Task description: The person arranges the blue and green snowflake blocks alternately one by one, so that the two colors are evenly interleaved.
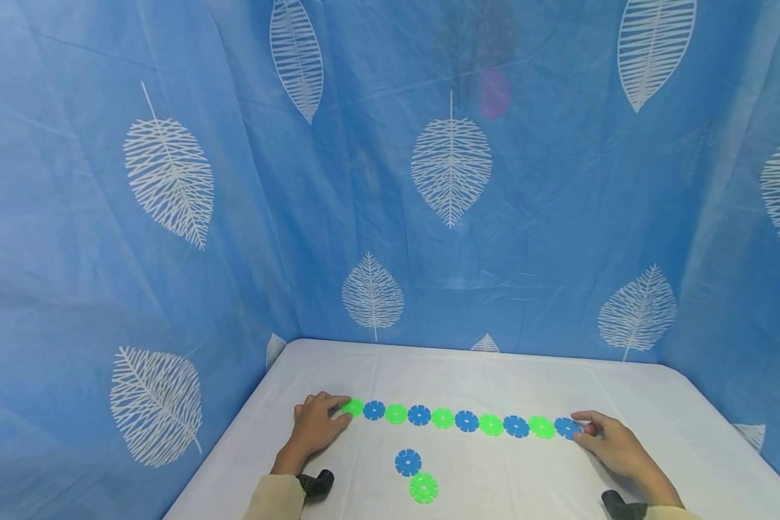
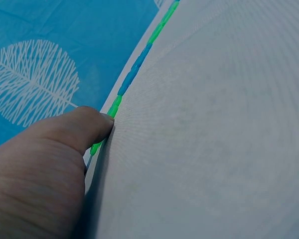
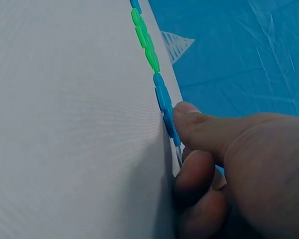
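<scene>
A straight row of notched plastic interlocking discs (image 1: 443, 418), alternating green and blue, runs edge to edge across the table. My left hand (image 1: 317, 422) pinches the green disc (image 1: 354, 408) at the row's left end between thumb and forefinger. At the opposite end, my right hand (image 1: 617, 444) has its thumb and forefinger on the rim of a blue disc (image 1: 565, 427). Seen almost edge-on in the left wrist view, the green disc (image 2: 115, 105) is partly hidden by the thumb. The right wrist view shows the thumb against the blue disc (image 3: 163, 99), other fingers curled below.
Nearer the front lie a loose blue disc (image 1: 407, 462) and a green disc (image 1: 424, 487), close together. A white cloth covers the table (image 1: 494, 477). Behind it and along the sides hangs a blue curtain (image 1: 526, 289) with white leaf prints.
</scene>
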Action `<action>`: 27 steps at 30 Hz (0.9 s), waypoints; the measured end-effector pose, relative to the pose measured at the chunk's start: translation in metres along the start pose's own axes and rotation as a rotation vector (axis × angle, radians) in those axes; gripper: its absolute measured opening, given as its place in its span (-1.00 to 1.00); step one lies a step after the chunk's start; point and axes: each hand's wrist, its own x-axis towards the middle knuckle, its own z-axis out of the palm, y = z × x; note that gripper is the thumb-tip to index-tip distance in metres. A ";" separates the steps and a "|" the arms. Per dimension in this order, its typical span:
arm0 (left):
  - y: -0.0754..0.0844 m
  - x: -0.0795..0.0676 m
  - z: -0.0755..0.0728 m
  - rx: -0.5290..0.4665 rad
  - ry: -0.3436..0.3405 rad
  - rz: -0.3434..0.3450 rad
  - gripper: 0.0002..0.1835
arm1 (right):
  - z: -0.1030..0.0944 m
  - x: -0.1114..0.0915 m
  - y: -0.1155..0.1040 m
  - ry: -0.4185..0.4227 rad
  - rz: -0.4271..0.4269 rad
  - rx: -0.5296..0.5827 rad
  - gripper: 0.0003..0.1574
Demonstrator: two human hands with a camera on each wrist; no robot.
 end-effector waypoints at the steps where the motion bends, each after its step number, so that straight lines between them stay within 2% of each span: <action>1: 0.000 0.000 0.000 0.001 0.000 -0.001 -0.64 | 0.000 0.000 0.000 0.002 0.001 0.001 -0.32; 6: 0.000 0.000 -0.001 0.002 -0.005 -0.009 -0.64 | 0.000 0.000 0.000 0.005 0.004 0.011 -0.32; 14: 0.000 0.000 -0.001 -0.005 -0.009 -0.007 -0.64 | -0.002 -0.005 -0.007 -0.008 -0.016 0.087 -0.38; 20: 0.000 0.001 -0.001 -0.002 -0.005 -0.004 -0.64 | -0.010 -0.010 -0.034 0.032 -0.091 0.051 -0.40; 27: 0.000 0.000 -0.001 0.000 -0.010 -0.009 -0.63 | -0.021 -0.018 -0.071 0.085 -0.206 0.072 -0.40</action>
